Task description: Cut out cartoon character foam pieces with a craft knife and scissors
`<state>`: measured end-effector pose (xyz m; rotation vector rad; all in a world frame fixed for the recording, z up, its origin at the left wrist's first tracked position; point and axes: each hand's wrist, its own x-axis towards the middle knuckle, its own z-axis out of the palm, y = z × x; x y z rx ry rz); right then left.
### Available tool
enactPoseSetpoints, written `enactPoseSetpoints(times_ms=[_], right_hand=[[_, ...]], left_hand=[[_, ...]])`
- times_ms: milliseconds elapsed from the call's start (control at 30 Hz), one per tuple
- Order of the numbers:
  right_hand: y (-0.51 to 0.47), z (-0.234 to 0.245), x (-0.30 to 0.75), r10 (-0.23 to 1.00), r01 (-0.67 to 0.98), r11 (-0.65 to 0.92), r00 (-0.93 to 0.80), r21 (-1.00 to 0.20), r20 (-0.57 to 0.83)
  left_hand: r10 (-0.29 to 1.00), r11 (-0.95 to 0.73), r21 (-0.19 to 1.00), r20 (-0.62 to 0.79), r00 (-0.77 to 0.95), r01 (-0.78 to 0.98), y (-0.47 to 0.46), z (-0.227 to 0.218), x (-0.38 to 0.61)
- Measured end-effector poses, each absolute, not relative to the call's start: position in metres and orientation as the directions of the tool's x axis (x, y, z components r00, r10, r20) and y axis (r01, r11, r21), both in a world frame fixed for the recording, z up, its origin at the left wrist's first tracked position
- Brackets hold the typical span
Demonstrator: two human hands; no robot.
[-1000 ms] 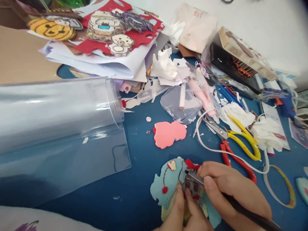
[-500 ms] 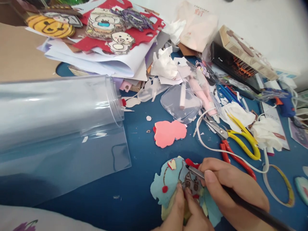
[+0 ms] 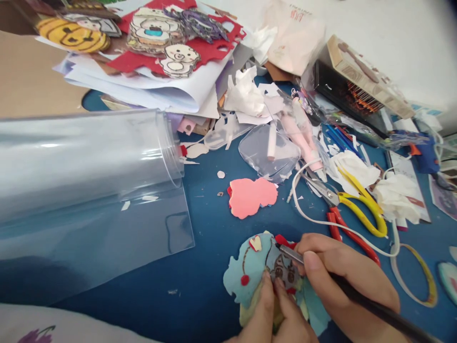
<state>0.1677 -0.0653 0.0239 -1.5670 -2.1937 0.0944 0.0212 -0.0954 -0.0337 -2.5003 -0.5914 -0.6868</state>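
A light-blue cutout figure [image 3: 237, 271] with a drawn face, red dots and a small heart lies at the lower middle. My left hand [image 3: 274, 309] holds it from below, its thumb and a finger pressed close together on the face part. In my right hand [image 3: 342, 281] is a thin paintbrush [image 3: 360, 300] with a black handle and metal ferrule, gripped like a pen. Its dark tip touches the figure, or hovers just over it, near the upper edge of the face. The hands cover the figure's lower right. Above it lies a pink cutout [image 3: 253, 197].
At left lies a roll of clear plastic sheet [image 3: 82, 157]. Yellow-handled scissors [image 3: 362, 202], red-handled pliers [image 3: 352, 238], a white cord [image 3: 314, 216] and a tape roll [image 3: 430, 290] are at right. Paper scraps, a blue glue gun [image 3: 426, 155] and painted cutouts [image 3: 178, 61] sit farther back.
The hands, brush and figure stay almost in place. The brush tip has shifted very slightly, and the view has moved a little.
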Motion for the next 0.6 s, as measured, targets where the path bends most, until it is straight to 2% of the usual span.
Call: enactPoseSetpoints(times_ms=[167, 467, 600], right_hand=[[-0.0677, 0.0291, 0.1655, 0.937, 0.904, 0.297, -0.214, -0.307, 0.275], [-0.066, 0.0242, 0.1668, 0.933, 0.899, 0.318, -0.239, -0.3, 0.271], [-0.0698, 0.0249, 0.1664, 0.941, 0.909, 0.287, -0.21, -0.301, 0.264]], left_hand=[[0.298, -0.781, -0.313, 0.573, 0.764, 0.54, -0.0972, -0.0352, 0.0226], [0.25, -0.768, -0.415, 0.506, 0.825, 0.487, -0.0969, -0.034, 0.0187], [0.256, -0.776, -0.401, 0.506, 0.824, 0.487, -0.0974, -0.0348, 0.0186]])
